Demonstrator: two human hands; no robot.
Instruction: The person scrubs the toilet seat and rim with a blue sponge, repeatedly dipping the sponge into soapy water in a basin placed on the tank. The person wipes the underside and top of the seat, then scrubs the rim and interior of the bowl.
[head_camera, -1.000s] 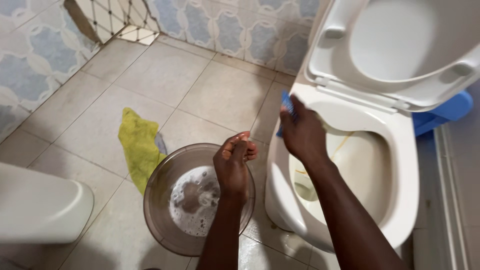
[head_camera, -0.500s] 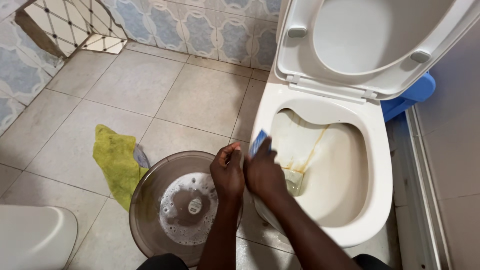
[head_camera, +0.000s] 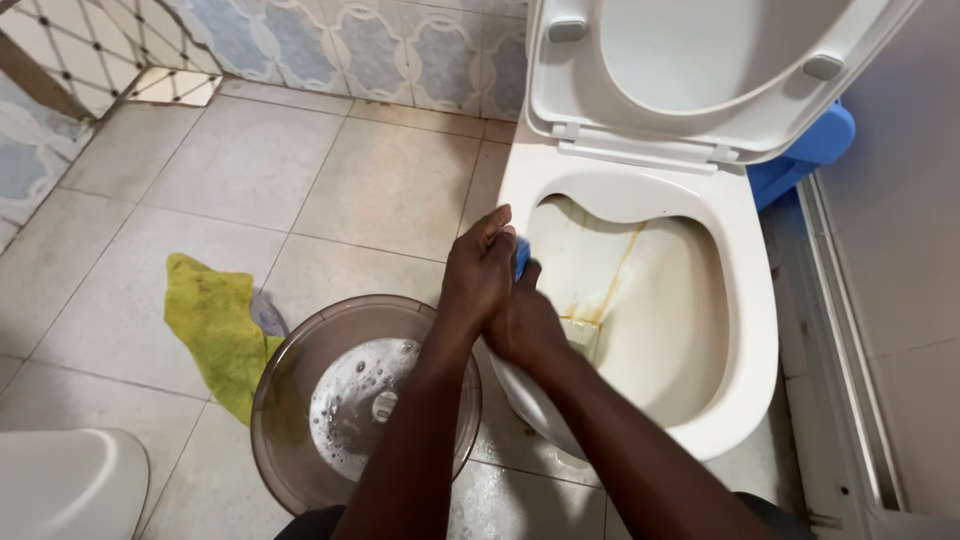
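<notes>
Blue scrubber (head_camera: 521, 254): small, bright, only an edge shows between the two hands, pressed at the near-left rim of the toilet bowl (head_camera: 745, 300). Right hand (head_camera: 525, 322) curled around it; left hand (head_camera: 481, 270) fingers folded over the top, touching the right. Bowl glossy white, rounded, streaked yellow-brown just beyond the fingertips. Below the left wrist: round translucent basin (head_camera: 300, 390), suds inside. Further left, crumpled yellow cloth (head_camera: 215, 325) on matte beige tile.
</notes>
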